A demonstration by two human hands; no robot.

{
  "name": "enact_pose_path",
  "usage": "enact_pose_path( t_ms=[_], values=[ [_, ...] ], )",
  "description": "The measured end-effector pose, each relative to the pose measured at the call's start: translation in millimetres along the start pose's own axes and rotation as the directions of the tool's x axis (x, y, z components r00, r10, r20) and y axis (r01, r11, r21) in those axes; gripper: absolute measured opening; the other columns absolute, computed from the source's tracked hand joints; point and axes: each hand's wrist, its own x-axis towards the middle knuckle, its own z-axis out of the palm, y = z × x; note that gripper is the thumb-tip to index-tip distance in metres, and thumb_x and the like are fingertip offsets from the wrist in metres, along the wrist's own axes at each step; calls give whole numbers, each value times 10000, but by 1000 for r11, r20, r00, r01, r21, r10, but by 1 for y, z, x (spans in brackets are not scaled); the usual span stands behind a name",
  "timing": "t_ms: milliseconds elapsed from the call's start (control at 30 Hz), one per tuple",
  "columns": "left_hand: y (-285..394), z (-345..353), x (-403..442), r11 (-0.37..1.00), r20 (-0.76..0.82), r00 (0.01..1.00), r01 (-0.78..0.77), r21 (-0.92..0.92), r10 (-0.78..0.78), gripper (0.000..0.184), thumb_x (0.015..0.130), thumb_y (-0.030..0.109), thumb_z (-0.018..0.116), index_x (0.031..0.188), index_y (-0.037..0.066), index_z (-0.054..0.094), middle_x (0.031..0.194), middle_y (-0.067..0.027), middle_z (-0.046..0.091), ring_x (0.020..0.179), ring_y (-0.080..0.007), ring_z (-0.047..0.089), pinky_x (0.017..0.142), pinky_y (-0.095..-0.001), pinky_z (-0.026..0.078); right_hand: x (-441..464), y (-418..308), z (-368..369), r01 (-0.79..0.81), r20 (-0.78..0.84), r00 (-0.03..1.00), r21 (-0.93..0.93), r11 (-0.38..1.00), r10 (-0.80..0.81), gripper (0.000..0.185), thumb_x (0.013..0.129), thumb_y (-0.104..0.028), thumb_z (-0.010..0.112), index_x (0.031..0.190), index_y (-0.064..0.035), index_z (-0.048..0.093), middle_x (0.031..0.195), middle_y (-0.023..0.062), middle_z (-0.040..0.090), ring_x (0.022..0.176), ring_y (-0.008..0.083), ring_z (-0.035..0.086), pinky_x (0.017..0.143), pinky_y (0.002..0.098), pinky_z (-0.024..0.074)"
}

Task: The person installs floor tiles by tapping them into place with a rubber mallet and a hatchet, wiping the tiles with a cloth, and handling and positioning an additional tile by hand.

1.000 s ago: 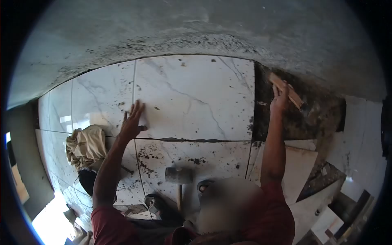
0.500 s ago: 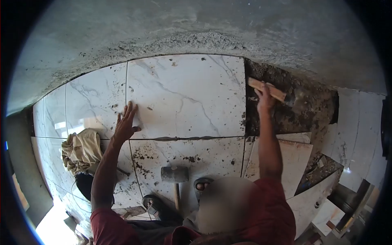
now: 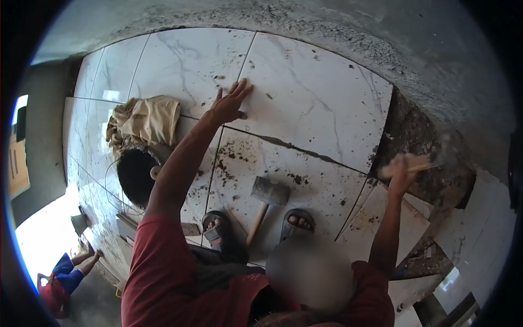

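Note:
My left hand lies with its fingers spread on the white marbled tiles, across the joint beside a large tile along the wall. My right hand is closed around a wooden-handled tool. The tool's far end is dark and blurred, so its kind is unclear. It is over the bare, rough patch of ground at the right end of the large tile. A rubber mallet with a wooden handle lies on the tile between my feet.
A tan cloth and a dark round object are left of my left arm. A loose tile piece lies near my right forearm. The rough wall borders the tiles. Another person is at the far lower left.
The view has turned and shifted, bringing the other person into sight. My right hand has swung the wooden-handled tool, which now points more upward to the right. My left hand stays flat on the tiles.

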Motion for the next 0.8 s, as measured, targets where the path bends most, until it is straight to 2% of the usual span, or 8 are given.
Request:
enact_pose_path(
  t_ms=[33,100,167,300,433,633,733,800],
  values=[
    [-1,1,1,1000,1,1000,4,30,-4,1002,664,198,810,1469,228,215,1560,-68,100,1430,-293,124,1084,-641,152,-21,8,-15,-44,95,994,-61,997,50,252,851,-225,666,947,-1,599,879,91,632,795,188,618,686,340,502],
    [2,6,2,999,-5,1000,11,46,-11,1003,661,203,812,1468,228,218,1559,-69,106,1429,-293,132,1082,-645,151,-81,1,-15,220,248,965,-590,777,-85,274,856,-178,648,1039,12,576,848,88,632,730,185,588,721,365,493],
    [1,5,0,997,-22,1000,4,74,-3,1012,649,215,821,1466,230,224,1557,-67,117,1425,-299,146,1075,-655,159,-141,-1,-12,260,390,921,-645,719,17,349,828,-220,670,1073,7,571,844,142,633,761,254,620,716,385,487],
    [1,16,-6,983,-22,1000,5,183,-1,943,697,320,788,1461,248,240,1551,-60,143,1413,-304,190,1063,-661,187,-246,15,-14,131,285,907,-890,438,309,467,748,-372,708,1027,-28,556,946,233,627,892,424,605,757,474,469],
    [3,26,-23,973,-61,998,-10,229,25,817,743,381,735,1432,271,310,1539,-56,196,1376,-309,284,1058,-659,197,-296,38,-31,89,217,940,-900,426,262,506,730,-444,710,1027,-66,551,935,217,638,897,420,610,760,492,464],
    [12,26,-49,982,98,995,-28,188,10,598,827,385,637,1364,223,430,1483,-84,327,1315,-251,390,1065,-641,216,-289,63,-48,-60,40,970,-915,399,239,598,625,-477,771,1037,-103,552,1009,175,634,901,390,613,762,471,469],
    [13,32,-78,964,232,969,-140,226,86,483,850,402,587,1271,180,507,1304,-98,517,1203,-228,505,1046,-583,280,-282,63,-51,-45,87,947,-916,398,308,629,664,-457,762,1079,-40,538,1093,216,589,954,392,592,798,465,462],
    [17,45,-99,814,381,917,-310,491,120,394,850,400,584,1140,136,549,1089,-76,602,1087,-223,570,997,-523,338,-284,60,-59,-66,143,883,-905,420,448,617,728,-413,736,1135,-1,523,1168,236,548,1023,392,561,850,460,445]
  ],
)
